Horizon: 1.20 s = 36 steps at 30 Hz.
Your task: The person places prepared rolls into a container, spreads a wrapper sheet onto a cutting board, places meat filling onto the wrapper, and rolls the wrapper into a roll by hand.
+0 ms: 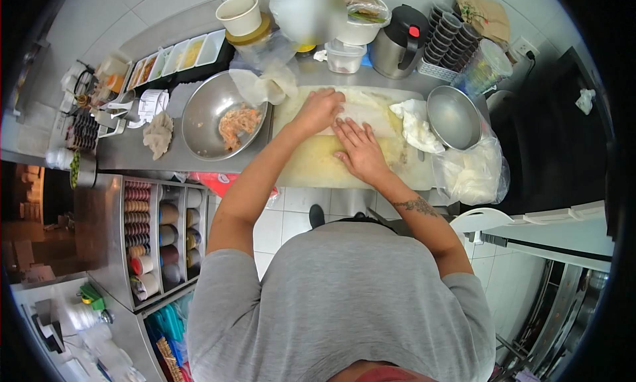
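Note:
A pale, thin sheet (368, 115), like a wrapper, lies on the yellowed cutting board (308, 170) in front of me. My left hand (320, 110) is at the sheet's left part, its fingers curled and closed on it; the fingertips are partly hidden. Flat on the sheet's near edge rests my right hand (361, 149), fingers stretched out. Left of the board stands a steel bowl (192, 107) with an orange-pink minced filling (238, 126). More translucent sheet material (258, 87) hangs over the bowl's far rim.
A crumpled white cloth (419, 125), a round metal pan (454, 117) and a clear bag of pale contents (472, 170) crowd the board's right side. Behind stand a steel jug (395, 47), tubs and stacked small cups (445, 34). A beige rag (158, 135) lies left of the bowl.

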Each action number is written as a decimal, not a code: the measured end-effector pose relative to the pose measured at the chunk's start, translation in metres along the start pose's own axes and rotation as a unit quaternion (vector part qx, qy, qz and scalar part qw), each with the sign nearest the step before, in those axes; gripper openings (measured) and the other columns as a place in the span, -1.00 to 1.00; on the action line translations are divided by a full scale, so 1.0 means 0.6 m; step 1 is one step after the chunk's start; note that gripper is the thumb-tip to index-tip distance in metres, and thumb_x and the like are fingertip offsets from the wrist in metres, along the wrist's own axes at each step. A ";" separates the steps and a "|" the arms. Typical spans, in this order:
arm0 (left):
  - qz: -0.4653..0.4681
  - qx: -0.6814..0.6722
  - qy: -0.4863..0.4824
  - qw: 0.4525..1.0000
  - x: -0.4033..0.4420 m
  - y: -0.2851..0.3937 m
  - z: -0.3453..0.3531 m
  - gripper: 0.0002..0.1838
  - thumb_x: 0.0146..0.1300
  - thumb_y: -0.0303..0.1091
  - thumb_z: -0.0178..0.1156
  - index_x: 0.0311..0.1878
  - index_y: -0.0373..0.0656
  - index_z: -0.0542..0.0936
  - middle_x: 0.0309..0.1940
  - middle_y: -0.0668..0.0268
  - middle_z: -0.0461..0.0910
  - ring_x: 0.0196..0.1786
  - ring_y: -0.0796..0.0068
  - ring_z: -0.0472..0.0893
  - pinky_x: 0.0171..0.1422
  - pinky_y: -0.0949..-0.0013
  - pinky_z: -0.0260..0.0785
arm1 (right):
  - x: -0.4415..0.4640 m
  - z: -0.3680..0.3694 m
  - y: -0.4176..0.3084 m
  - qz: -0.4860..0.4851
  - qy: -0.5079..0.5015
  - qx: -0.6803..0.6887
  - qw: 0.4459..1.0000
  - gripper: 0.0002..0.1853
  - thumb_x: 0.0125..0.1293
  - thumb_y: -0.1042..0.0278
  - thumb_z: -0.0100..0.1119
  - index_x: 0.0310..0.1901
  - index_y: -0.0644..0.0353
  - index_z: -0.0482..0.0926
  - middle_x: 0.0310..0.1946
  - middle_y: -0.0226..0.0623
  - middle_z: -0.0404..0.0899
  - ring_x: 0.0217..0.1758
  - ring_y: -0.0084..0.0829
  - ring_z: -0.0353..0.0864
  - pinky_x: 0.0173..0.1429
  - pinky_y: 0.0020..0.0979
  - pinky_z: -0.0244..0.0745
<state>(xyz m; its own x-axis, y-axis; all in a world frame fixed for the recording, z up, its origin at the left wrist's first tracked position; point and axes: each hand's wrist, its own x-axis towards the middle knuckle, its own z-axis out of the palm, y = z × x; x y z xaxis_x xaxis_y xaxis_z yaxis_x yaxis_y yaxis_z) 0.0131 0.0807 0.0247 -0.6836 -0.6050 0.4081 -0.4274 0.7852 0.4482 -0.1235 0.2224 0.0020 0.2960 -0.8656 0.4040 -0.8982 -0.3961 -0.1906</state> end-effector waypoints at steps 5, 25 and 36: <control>0.017 0.102 0.047 0.994 -0.052 0.009 -0.025 -0.76 0.15 -0.42 0.21 -0.09 -0.20 0.57 -0.17 0.20 0.50 -0.04 0.14 0.48 0.03 0.14 0.28 | 0.008 0.013 0.020 0.011 -0.037 0.019 0.999 -0.32 0.36 0.04 0.06 0.43 0.14 0.17 0.37 -0.22 0.29 0.47 -0.20 0.18 0.50 0.01 -0.01; -0.015 0.105 -0.050 0.993 -0.121 -0.005 -0.023 -0.63 0.03 -0.42 0.29 -0.03 -0.14 0.52 -0.12 0.23 0.46 0.01 0.14 0.43 0.04 0.13 0.23 | 0.061 0.032 -0.017 0.046 0.061 0.079 0.994 -0.56 0.12 0.41 0.21 0.07 0.28 0.46 0.02 -0.13 0.44 0.13 -0.09 0.39 0.25 -0.12 0.29; -0.022 0.047 -0.053 0.997 -0.127 -0.016 -0.029 -0.64 0.05 -0.43 0.31 -0.04 -0.15 0.54 -0.13 0.19 0.45 -0.01 0.07 0.44 0.08 0.11 0.29 | 0.077 0.044 -0.018 0.058 -0.027 0.100 0.993 -0.59 0.09 0.39 0.21 0.02 0.17 0.49 -0.02 -0.19 0.45 0.12 -0.12 0.39 0.25 -0.13 0.29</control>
<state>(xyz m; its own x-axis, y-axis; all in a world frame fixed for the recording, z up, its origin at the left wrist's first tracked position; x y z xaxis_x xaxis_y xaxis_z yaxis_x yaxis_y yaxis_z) 0.0794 0.1172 0.0030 -0.7192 -0.6260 0.3015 -0.5086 0.7699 0.3855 -0.0918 0.1784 -0.0006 0.2163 -0.9215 0.3225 -0.8463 -0.3417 -0.4088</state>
